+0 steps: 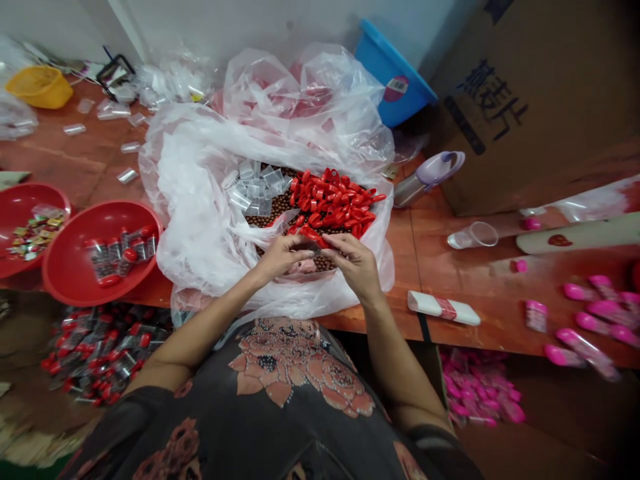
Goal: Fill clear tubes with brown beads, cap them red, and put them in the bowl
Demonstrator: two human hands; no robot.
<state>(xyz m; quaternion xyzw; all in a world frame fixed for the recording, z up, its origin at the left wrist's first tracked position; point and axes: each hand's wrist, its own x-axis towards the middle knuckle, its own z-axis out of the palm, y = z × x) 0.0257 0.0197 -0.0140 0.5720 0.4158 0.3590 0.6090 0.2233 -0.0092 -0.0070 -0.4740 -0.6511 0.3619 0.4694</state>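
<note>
Over an open plastic bag (pixel 190 193), my two hands work close together with fingertips nearly meeting. My left hand (pixel 281 259) is closed in a pinch on a small clear plastic container (pixel 314 249), partly hidden by the fingers. A red plastic cap (pixel 313 235) sits at the fingertips of my right hand (pixel 358 265), which is also closed in a pinch. Just beyond them in the bag lies a heap of red caps (pixel 333 200). Clear containers (pixel 259 187) are piled to its left, and small brown balls (pixel 273 212) spread beneath both piles.
Left stand two red bowls, one with red-capped containers (pixel 120 257), the other with small wrapped pieces (pixel 37 233). At right are a lilac-topped bottle (pixel 430 177), a clear cup (pixel 475 235), a white tube (pixel 444 308), pink-capped containers (pixel 607 310) and a large cardboard box (pixel 550 87).
</note>
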